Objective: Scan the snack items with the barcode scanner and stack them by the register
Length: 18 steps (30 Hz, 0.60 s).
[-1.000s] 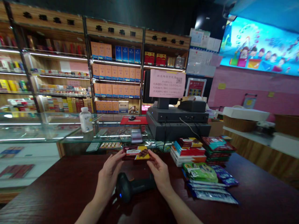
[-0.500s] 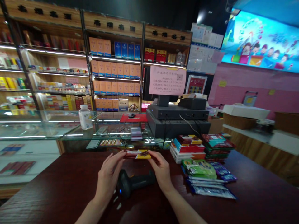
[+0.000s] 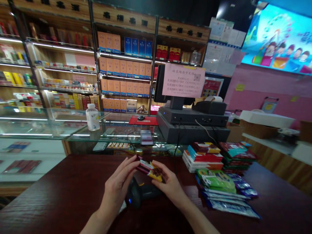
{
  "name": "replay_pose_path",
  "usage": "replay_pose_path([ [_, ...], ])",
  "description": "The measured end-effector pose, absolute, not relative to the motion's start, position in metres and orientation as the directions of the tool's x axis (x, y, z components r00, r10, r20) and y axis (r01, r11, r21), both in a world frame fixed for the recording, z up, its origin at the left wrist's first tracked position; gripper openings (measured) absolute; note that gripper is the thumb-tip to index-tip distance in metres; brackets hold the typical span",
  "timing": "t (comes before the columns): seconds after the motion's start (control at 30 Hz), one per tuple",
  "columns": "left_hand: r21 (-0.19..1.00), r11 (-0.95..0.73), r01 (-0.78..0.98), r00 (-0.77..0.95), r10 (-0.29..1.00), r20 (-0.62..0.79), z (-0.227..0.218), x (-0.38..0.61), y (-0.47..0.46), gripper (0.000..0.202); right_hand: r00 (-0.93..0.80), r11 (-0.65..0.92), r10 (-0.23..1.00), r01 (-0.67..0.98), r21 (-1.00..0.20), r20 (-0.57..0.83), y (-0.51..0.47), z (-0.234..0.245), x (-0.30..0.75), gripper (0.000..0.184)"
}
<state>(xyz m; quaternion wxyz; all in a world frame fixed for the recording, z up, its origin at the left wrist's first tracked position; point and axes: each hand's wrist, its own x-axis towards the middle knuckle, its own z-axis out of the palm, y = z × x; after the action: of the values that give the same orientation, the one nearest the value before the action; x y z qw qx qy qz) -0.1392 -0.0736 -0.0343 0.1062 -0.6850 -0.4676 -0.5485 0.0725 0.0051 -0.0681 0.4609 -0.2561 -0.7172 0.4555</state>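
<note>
Between my two hands is a small chocolate box (image 3: pixel 149 167) in dark red and yellow, tilted with its right end lower. My left hand (image 3: pixel 120 180) pinches its left end with the fingertips. The fingers of my right hand (image 3: pixel 168 182) close round the yellow right end. Under the hands, a black barcode scanner (image 3: pixel 136 195) with a lit blue light lies on the dark wooden counter (image 3: pixel 56 191); my hands partly cover it.
On the right stand stacked chocolate boxes (image 3: pixel 203 157), dark snack packs (image 3: pixel 237 156), a green pack (image 3: pixel 215 180) and blue-white sachets (image 3: pixel 231 204). Behind are a cash register (image 3: pixel 192 125), a glass display case (image 3: pixel 117 133) and a plastic bottle (image 3: pixel 93 117).
The chocolate box has gone from level to tilted, its right end dropping and its broad face turning up. My right hand has wrapped further round it. The camera view has shifted slightly.
</note>
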Motion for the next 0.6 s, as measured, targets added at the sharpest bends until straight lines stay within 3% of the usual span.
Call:
replay_pose_path([
  [0.1, 0.388, -0.541, 0.746, -0.048, 0.539, 0.841, -0.034, -0.139, -0.073, 0.030, -0.479, 0.372, 0.807, -0.043, -0.927, 0.346, 0.001, -0.063, 0.073, 0.068],
  [0.27, 0.472, -0.529, 0.705, -0.036, 0.637, 0.770, -0.026, -0.137, -0.072, 0.028, -0.509, 0.294, 0.814, -0.052, -0.954, 0.279, -0.001, -0.058, 0.079, 0.070],
  [0.43, 0.512, -0.553, 0.658, 0.051, 0.710, 0.702, -0.008, -0.142, -0.058, 0.026, -0.518, 0.259, 0.807, -0.120, -0.959, 0.282, 0.005, -0.059, 0.083, 0.078],
  [0.6, 0.494, -0.600, 0.630, 0.158, 0.721, 0.675, 0.003, -0.144, -0.033, 0.027, -0.485, 0.307, 0.819, -0.081, -0.948, 0.307, 0.007, -0.059, 0.086, 0.078],
])
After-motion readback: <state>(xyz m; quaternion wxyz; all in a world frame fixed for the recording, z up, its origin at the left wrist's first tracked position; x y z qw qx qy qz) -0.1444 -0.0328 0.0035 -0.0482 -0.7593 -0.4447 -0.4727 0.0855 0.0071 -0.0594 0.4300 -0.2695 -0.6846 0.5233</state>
